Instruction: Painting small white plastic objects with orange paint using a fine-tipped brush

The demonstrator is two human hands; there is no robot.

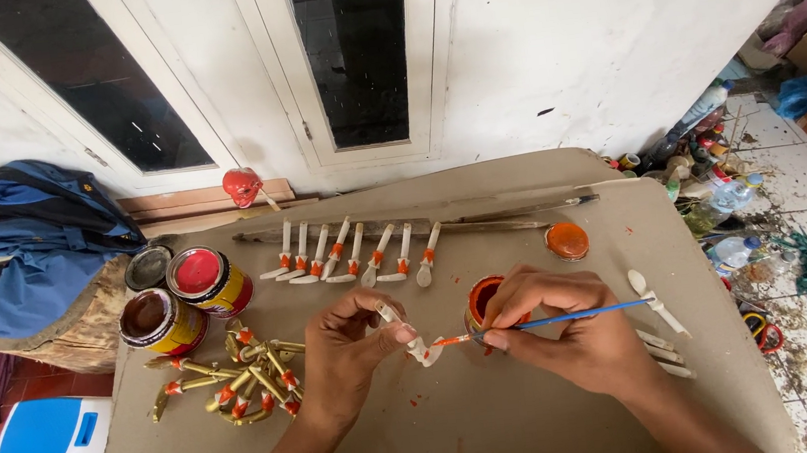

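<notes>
Here, a small pale wooden figure arm [413, 339] is being pinched in the left hand [351, 347], the fingers [397, 334] closing on its upper end while its long axis is slanting down toward the right, ending just left of the brush tip. The right hand [565, 334] is gripping a thin blue-handled paintbrush [573, 317], lying nearly level, its orange-loaded bristles touching the piece's lower end; the right hand is thus working from the piece's right side, with the left nearer and carrying it. Just behind the right knuckles an open pot of orange paint [483, 300] is sitting, and its orange lid [567, 240] is lying farther back on the cardboard-covered surface [503, 416]. A row of orange-banded pale pieces [352, 259] is leaning against a long stick, unpainted pieces [658, 315] are lying to the right, and gold-painted arms [234, 374] are heaped to the left beside three paint tins [186, 294], one showing red paint, one brown.
</notes>
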